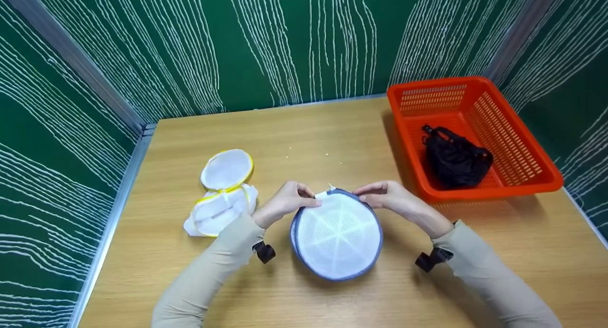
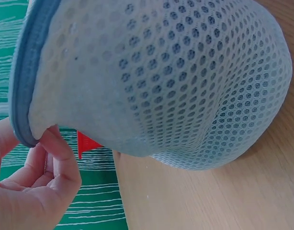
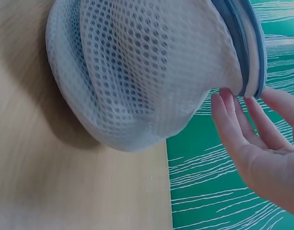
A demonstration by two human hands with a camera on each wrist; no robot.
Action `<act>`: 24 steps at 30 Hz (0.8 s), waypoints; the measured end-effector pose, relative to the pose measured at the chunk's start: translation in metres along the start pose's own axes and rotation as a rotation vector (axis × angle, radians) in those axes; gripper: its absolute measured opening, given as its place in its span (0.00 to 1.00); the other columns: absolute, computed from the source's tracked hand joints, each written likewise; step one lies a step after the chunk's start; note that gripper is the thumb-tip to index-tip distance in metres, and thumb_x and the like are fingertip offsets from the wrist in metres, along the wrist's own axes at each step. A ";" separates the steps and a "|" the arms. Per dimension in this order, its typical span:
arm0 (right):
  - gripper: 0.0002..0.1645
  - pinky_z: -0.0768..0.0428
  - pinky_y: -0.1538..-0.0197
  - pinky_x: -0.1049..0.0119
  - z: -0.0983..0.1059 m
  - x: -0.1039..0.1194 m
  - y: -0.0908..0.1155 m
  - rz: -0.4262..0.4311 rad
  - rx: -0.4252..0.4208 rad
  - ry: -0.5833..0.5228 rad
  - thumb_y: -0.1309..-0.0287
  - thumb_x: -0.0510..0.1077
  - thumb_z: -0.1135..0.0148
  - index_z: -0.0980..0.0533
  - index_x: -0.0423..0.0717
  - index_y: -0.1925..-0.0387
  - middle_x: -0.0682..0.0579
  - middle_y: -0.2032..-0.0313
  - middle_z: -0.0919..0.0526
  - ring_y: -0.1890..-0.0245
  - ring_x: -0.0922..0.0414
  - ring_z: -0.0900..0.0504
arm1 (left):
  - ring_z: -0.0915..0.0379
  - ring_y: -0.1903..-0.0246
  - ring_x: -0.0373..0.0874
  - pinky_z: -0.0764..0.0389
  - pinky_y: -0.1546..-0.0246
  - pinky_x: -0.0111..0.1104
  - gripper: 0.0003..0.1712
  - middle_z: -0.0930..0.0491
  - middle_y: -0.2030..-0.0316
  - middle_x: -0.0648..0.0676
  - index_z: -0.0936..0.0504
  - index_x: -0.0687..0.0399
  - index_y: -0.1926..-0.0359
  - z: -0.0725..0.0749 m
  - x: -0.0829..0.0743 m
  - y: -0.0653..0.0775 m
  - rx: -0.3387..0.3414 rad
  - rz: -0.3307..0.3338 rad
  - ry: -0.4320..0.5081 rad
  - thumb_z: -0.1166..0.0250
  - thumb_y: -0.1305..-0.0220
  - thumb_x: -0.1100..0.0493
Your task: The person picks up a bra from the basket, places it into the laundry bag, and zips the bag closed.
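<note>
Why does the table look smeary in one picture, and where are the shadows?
Right wrist view: the wooden table is streaked with blur, while the blue-rimmed mesh laundry bag stays fairly sharp. Head view: all sharp, with soft shadows under the bag and beside the orange basket; the walls bend slightly.

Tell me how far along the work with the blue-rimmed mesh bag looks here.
Early. Both hands are at the far rim of the blue-rimmed mesh bag: the left hand pinches by the zipper tab, the right hand holds the rim. The black garment lies in the orange basket; the yellow-rimmed bag lies untouched.
</note>
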State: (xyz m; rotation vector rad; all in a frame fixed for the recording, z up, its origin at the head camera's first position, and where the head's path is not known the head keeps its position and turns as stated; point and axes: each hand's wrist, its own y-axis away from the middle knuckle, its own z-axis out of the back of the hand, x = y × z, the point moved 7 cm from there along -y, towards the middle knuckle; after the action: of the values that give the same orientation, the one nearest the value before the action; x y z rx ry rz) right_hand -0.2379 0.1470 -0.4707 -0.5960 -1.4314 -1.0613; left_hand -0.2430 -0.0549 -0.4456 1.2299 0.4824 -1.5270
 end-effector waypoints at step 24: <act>0.27 0.27 0.49 0.57 -0.031 0.037 -0.036 -0.008 0.251 0.246 0.44 0.54 0.45 0.27 0.37 0.51 0.46 0.57 0.21 0.57 0.55 0.25 | 0.34 0.80 0.33 0.32 0.78 0.21 0.09 0.24 0.79 0.51 0.19 0.69 0.72 -0.008 -0.012 0.005 0.022 -0.206 -0.093 0.31 0.57 0.66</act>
State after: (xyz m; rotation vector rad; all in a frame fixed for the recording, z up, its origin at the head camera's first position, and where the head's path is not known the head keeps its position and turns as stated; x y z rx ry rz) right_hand -0.2599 0.0954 -0.4484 -0.2694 -1.3236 -0.9089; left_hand -0.2368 -0.0446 -0.4364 1.1478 0.5456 -1.7592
